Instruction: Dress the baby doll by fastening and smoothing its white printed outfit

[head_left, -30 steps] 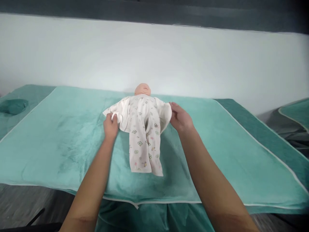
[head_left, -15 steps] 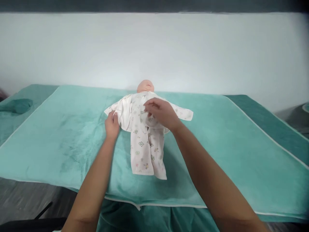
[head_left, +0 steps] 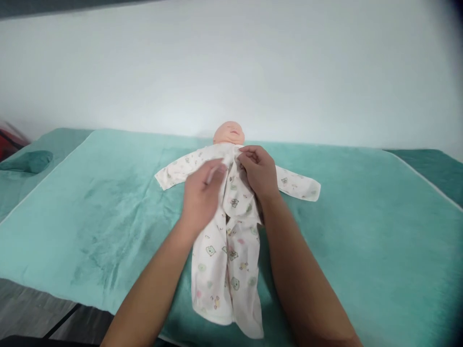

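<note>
A baby doll (head_left: 228, 132) lies face up on a teal towel (head_left: 361, 231), head toward the wall. It wears a white printed sleepsuit (head_left: 227, 260) with both sleeves spread out and the legs hanging toward me. Both my hands rest on the doll's chest. My left hand (head_left: 201, 195) presses the left front panel, fingers together and curled onto the cloth. My right hand (head_left: 257, 171) pinches the right front edge near the collar.
A darker teal cover (head_left: 427, 161) lies under the towel on the padded table. A small dark green cushion (head_left: 27, 161) sits at the far left, with something red (head_left: 9, 140) behind it. A white wall runs along the back. Grey floor shows at the bottom left.
The sleepsuit's folded-in front and sleeves have been spread out flat. My left hand moved from the left sleeve to the chest, and my right hand moved up to the collar. The view came closer.
</note>
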A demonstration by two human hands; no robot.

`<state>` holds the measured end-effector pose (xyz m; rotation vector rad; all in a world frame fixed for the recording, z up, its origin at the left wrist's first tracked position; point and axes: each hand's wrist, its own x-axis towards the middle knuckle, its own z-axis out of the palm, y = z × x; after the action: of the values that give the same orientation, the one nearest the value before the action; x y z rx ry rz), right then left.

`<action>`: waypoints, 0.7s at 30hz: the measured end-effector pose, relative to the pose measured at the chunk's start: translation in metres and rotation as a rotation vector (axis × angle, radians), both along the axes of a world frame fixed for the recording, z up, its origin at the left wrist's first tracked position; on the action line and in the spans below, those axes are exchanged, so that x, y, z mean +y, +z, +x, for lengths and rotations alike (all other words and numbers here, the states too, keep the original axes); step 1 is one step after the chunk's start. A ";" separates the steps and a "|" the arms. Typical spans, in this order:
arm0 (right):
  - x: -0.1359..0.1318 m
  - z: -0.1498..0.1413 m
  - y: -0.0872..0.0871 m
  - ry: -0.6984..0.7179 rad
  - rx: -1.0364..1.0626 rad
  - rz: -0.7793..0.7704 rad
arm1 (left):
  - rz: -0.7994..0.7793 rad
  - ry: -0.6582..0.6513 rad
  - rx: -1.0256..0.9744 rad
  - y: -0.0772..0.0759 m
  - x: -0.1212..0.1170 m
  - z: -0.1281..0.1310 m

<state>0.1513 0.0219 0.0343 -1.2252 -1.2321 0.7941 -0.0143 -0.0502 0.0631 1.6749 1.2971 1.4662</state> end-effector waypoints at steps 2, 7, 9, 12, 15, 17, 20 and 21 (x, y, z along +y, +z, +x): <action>0.003 0.005 0.000 0.011 0.094 -0.012 | -0.044 -0.145 0.203 0.008 -0.011 0.014; 0.009 0.012 -0.002 0.015 0.197 -0.057 | -0.207 -0.238 0.436 0.021 -0.022 0.016; 0.009 0.012 -0.002 -0.044 0.153 -0.030 | -0.184 -0.094 0.349 0.028 -0.004 0.015; 0.008 0.011 -0.002 -0.129 0.003 0.065 | -0.085 0.125 0.264 0.032 0.044 0.017; 0.010 0.011 -0.004 -0.090 -0.096 0.088 | -0.113 0.156 0.313 0.023 0.090 0.022; 0.011 0.012 -0.004 -0.056 -0.121 0.054 | -0.143 0.136 0.380 0.015 0.107 0.025; 0.012 0.010 0.001 -0.039 -0.215 -0.026 | -0.136 0.118 0.441 0.004 0.114 0.028; 0.013 0.009 0.004 -0.040 -0.269 -0.053 | -0.138 0.101 0.435 0.002 0.114 0.028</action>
<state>0.1601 0.0345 0.0388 -1.4302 -1.4052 0.6501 0.0139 0.0634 0.0652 1.9243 1.6913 1.0664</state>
